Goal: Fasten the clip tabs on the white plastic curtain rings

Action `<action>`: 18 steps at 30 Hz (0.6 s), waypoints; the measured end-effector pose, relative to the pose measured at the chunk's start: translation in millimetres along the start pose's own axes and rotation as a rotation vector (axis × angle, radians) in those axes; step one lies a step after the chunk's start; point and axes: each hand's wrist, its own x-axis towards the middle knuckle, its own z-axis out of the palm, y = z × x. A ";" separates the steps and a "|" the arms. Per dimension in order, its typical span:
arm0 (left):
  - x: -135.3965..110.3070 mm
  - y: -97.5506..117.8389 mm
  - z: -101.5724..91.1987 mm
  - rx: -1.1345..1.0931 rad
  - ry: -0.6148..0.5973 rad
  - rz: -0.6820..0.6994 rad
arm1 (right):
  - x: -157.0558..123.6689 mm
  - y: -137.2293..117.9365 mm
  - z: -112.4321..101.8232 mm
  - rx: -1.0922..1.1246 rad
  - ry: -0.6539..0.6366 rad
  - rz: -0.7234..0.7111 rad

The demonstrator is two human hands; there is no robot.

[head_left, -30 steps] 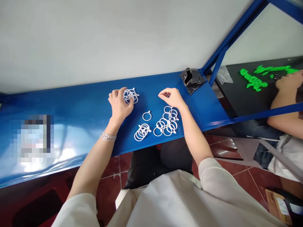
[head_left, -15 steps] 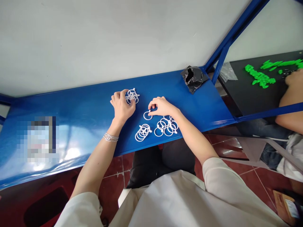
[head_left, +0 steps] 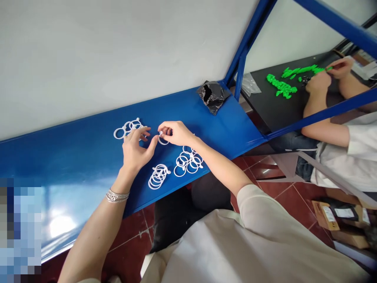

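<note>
A person works at a blue table (head_left: pixel 97 129), both bare hands among white rings with small tabs. The right hand (head_left: pixel 176 133) pinches one loose white ring (head_left: pixel 163 144) at its tab, between thumb and fingertips, just beside the left thumb. The left hand (head_left: pixel 137 147) is spread, thumb apart from fingers, partly covering a far group of rings (head_left: pixel 128 128); I cannot tell whether it touches any. Nearer the person lie an overlapping front pile (head_left: pixel 159 176) and, right of it, a looser spread of rings (head_left: pixel 190 162), partly hidden by the right forearm. A crumpled black plastic bag (head_left: pixel 216 100) rests beyond. To my eye, a low forearm could scatter that spread, the narrow pinch could let the ring slip, and overlapping rings could snag and drag their neighbours
</note>
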 end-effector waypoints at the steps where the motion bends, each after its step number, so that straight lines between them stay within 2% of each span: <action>1: -1.1 1.2 2.3 -0.021 -0.020 0.006 | 0.6 1.2 1.0 -0.003 -0.001 -0.009; 4: -3.1 2.2 6.5 -0.044 -0.067 0.045 | 1.2 2.9 1.8 -0.021 -0.011 -0.046; 8: -3.3 3.1 5.1 -0.064 -0.070 0.087 | -0.5 -0.6 0.8 -0.041 -0.037 -0.095; 13: -6.1 8.7 7.8 -0.163 -0.097 0.012 | -3.3 -6.6 0.2 -0.108 -0.082 -0.136; 18: -11.9 9.3 23.7 -0.355 -0.047 -0.113 | 1.3 -9.2 -5.6 -0.156 -0.157 -0.177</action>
